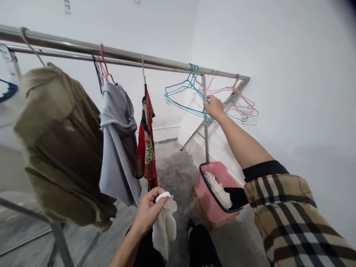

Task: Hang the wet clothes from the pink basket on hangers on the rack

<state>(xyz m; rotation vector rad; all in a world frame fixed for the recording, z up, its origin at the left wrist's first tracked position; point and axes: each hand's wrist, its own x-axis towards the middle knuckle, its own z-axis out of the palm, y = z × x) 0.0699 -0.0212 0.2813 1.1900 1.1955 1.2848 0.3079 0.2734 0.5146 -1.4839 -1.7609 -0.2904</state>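
Note:
Low in front of me, my left hand (pixel 150 209) pinches a white piece of clothing (pixel 166 226), which hangs down in folds. Its full shape cannot be made out. My right hand (pixel 214 107) reaches out to the rack and its fingers are closed on the end of a blue hanger (pixel 183 106). Several blue hangers hang close together there by their hooks from the metal rail (pixel 167 63). Just beyond my right hand are pink hangers (pixel 244 102) at the rail's far end.
An olive garment (pixel 61 148), a grey garment (pixel 118 144) and a red patterned garment (pixel 147 148) hang to the left. A pink basket (pixel 207 200) with clothes stands on a cardboard box by the white wall. The rack's legs (pixel 206 144) slant to the concrete floor.

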